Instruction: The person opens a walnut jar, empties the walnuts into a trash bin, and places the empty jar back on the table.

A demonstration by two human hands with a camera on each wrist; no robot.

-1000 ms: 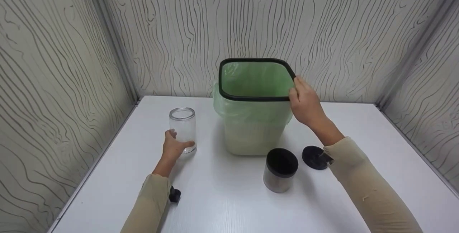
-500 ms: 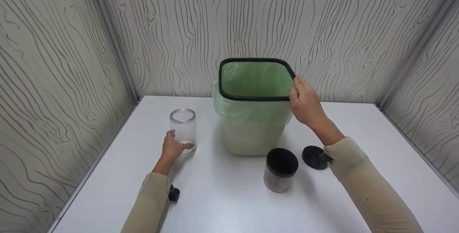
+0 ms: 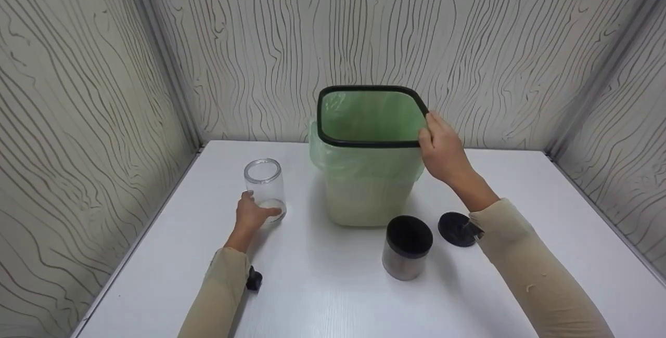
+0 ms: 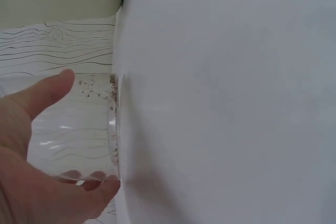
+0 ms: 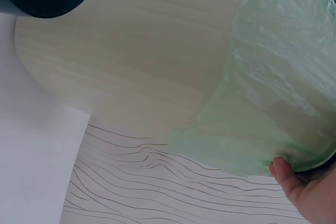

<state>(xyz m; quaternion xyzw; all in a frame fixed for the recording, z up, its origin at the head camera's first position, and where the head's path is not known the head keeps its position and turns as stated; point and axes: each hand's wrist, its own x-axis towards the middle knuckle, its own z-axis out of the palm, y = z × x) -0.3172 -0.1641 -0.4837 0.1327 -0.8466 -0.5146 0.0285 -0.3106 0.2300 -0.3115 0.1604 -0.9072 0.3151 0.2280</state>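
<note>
My left hand (image 3: 252, 216) grips a clear glass jar (image 3: 264, 184) low down, thumb on one side and fingers on the other. The jar has no lid and leans slightly, its base at the table. Small brown crumbs show near its bottom end in the left wrist view, where the jar (image 4: 79, 129) lies across the picture. With my right hand (image 3: 443, 151) I hold the right front corner of the black rim (image 3: 369, 144) of a pale trash can (image 3: 364, 203). A green plastic bag (image 5: 283, 77) lines the can and folds down over its outside.
In front of the can stands an open canister (image 3: 405, 265) with a black collar. A round black lid (image 3: 453, 229) lies right of it, partly behind my right cuff. Patterned walls (image 3: 260, 41) enclose the white table (image 3: 333, 301) at the back and sides.
The jar's mouth has dipped a little toward me and tipped slightly left, its base staying in about the same spot. My right hand keeps its hold on the rim.
</note>
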